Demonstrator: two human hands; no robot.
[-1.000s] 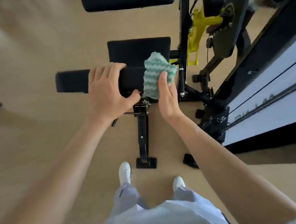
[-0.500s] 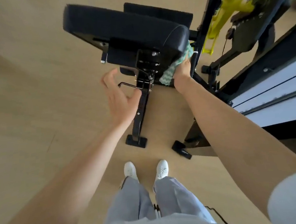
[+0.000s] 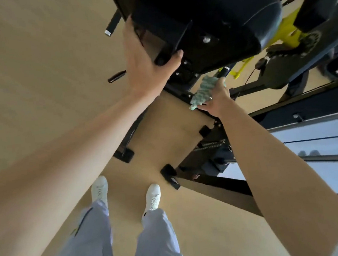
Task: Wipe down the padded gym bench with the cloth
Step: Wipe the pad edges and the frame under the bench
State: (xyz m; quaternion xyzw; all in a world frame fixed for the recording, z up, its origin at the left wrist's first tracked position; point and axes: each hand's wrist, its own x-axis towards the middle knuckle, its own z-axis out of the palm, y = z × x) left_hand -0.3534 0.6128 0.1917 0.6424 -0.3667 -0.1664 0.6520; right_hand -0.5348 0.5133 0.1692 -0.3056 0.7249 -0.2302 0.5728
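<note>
- Our left hand (image 3: 143, 68) is clamped on the near left edge of the padded bench (image 3: 204, 11). The thumb hooks round a black bar under the pad, and the fingers run up the pad's side, where their tips are hidden.
- Our right hand (image 3: 217, 97) holds the cloth (image 3: 202, 89), green and white and bunched over the fingers. It sits low under the pad's right corner, against the black frame (image 3: 181, 94) rather than on the padding. The cloth itself partly covers how the fingers close on it.
- We see the bench from below and steeply tilted, so its top face is out of sight and we cannot say how much of it is clean.
- We judge the step in hand to be the rim and underside at the right corner. To do it well, we spread the cloth flat under the palm instead of leaving it bunched, and bring it up onto the padded edge.
- We stroke along the seam in one direction with overlapping passes, while the left hand braces the pad so it does not swing.
- We mind the bolt head (image 3: 206, 39) and the brackets beneath, where the cloth's loops could snag.
- The yellow machine part (image 3: 286, 27) sits just beyond that corner, so we make short strokes near it.
</note>
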